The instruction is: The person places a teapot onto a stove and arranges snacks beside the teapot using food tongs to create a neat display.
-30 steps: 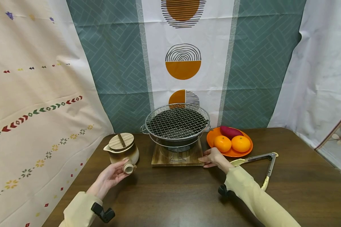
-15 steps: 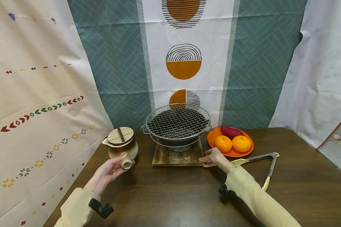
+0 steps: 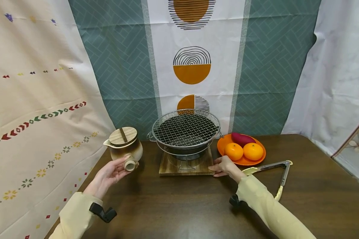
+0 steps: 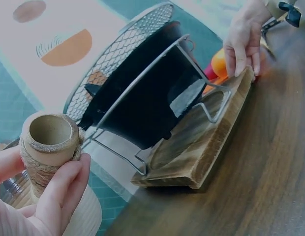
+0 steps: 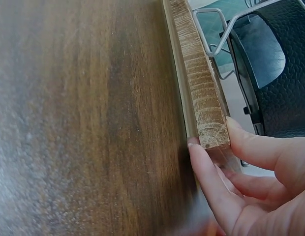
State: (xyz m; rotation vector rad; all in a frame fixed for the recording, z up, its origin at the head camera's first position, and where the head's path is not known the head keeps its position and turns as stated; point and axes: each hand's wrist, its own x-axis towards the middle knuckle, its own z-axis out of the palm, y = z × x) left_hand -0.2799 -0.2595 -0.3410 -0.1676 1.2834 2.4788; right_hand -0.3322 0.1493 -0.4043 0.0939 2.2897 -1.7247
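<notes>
By its hollow side handle (image 4: 51,142), wrapped in twine, my left hand (image 3: 110,174) grips a brown-and-cream ceramic teapot (image 3: 119,153). A wooden lid (image 3: 123,136) covers the pot, and its spout points left. In the left wrist view most of the pot is hidden behind the fingers (image 4: 69,189). My right hand (image 3: 225,167) pinches the front right corner of a square wooden board (image 3: 170,168), thumb on top and fingers at the side and below. On that board stands a black grill stove (image 4: 147,98) in a wire stand, topped by a round wire mesh (image 3: 185,127).
Right of the stove, an orange plate (image 3: 247,162) holds two orange fruits (image 3: 234,151) and a purple sweet potato (image 3: 242,138). Spread tongs (image 3: 284,172) with cream tips lie beside my right forearm. Curtains hang along the back and sides of the brown table (image 3: 179,205).
My left hand has moved the teapot up in the head view and slightly left, away from the stove. The right hand stays at the board's corner.
</notes>
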